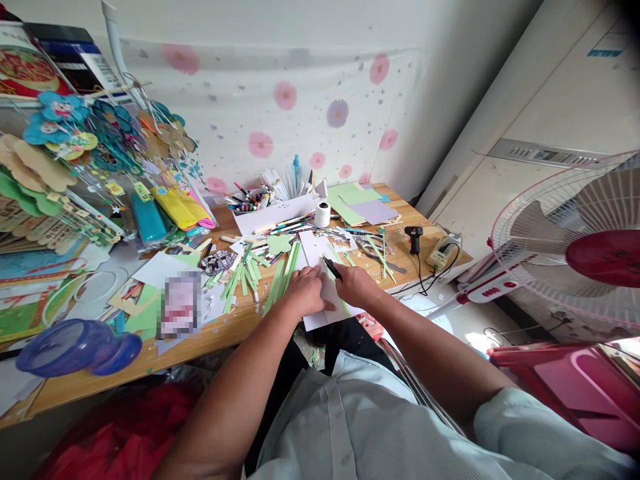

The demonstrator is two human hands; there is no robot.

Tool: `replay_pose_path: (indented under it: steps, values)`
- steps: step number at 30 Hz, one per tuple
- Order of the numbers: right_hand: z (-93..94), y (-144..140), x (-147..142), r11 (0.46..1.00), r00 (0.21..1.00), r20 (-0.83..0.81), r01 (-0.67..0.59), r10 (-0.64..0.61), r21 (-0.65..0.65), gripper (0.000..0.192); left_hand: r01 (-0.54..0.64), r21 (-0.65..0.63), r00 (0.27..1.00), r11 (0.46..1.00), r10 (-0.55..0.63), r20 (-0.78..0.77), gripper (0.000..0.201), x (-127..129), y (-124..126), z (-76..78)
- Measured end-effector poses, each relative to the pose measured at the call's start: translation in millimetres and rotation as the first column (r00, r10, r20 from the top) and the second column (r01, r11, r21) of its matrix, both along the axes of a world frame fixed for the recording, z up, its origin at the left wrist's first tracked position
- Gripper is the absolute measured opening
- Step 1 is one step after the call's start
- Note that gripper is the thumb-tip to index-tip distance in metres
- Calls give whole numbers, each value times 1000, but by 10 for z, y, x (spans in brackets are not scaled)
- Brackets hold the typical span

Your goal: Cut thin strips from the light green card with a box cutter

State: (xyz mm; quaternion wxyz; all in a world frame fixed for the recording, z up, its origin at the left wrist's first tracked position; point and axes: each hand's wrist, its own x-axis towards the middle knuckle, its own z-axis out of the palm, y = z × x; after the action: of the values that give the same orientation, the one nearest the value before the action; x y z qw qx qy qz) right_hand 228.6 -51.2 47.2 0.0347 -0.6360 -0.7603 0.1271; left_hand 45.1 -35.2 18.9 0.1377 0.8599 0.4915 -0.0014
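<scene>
My left hand [306, 291] lies pressed on a pale sheet of paper [317, 320], its fingers stretched out over it. The sheet overhangs the front edge of the wooden table. In my right hand [357, 287] is a slim black cutter knife [331, 267], its tip angled down at the paper. Long light green paper strips [283, 279] lie beside my left hand, partly under it. More short green strips [243, 276] are scattered farther left.
A white box of pens [273, 215] and a white thread spool [323, 215] stand behind. Pliers [373, 252], a black glue gun [414, 239] and a power strip [443, 252] lie right. A fan [575, 247] stands beyond. Left are a purple plastic bowl [65, 347] and hanging paper crafts [115, 133].
</scene>
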Motion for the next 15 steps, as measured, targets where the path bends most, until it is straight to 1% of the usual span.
replay_pose_path:
  steps: [3, 6, 10, 13, 15]
  values:
    - [51, -65, 27, 1000, 999, 42, -13, 14, -17, 46, 8, 2, 1000, 1000, -8, -8, 87, -3, 8, -10]
    - [103, -222, 69, 999, 998, 62, -30, 33, -34, 42, 12, 10, 1000, 1000, -12, -13, 86, -7, 21, -38]
    - [184, -606, 152, 997, 997, 72, -33, 38, -72, 42, 16, 23, 1000, 1000, -15, -26, 84, -2, 34, -76]
    - [268, -941, 231, 994, 997, 58, -38, 44, -106, 43, 7, 19, 999, 1000, -6, -44, 84, 14, 37, -74]
    - [324, -1139, 288, 990, 998, 32, -57, 62, -127, 39, 9, 12, 999, 1000, -9, -50, 88, 26, 38, -63]
